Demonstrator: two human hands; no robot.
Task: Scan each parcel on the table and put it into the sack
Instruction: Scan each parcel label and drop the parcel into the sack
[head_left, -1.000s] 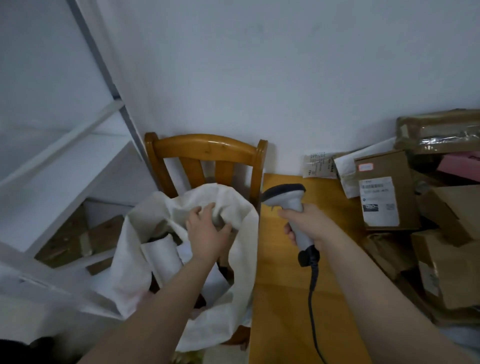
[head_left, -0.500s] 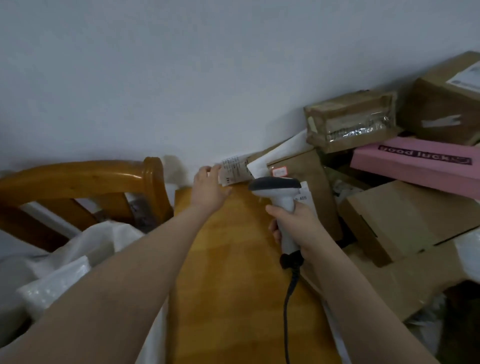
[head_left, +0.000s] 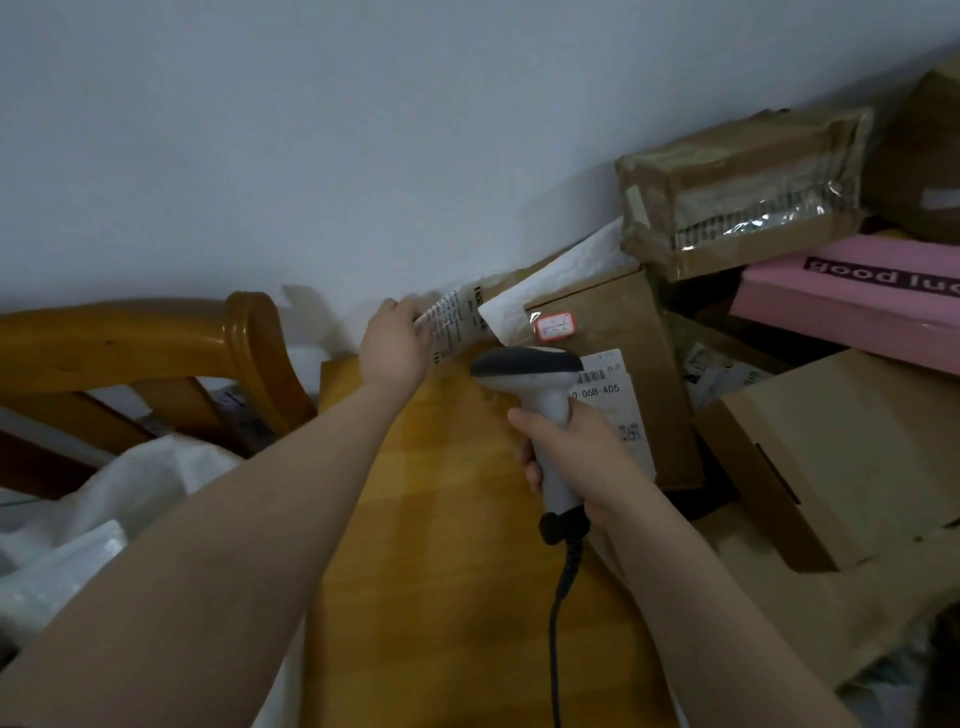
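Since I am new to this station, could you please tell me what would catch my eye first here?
Centre frame, the right hand grips a corded scanner over the yellow table, while the left hand touches a labelled parcel by the wall. To the right, a pink box stands out among piled brown cartons.

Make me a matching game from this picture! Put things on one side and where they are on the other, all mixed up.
Things
1. barcode scanner
2. pink box
3. wooden chair
4. labelled packet

Places
A. at the right edge, among the brown boxes
B. held by the left hand, against the wall
C. left of the table
D. gripped in the right hand

Pairs: 1-D, 2-A, 3-C, 4-B
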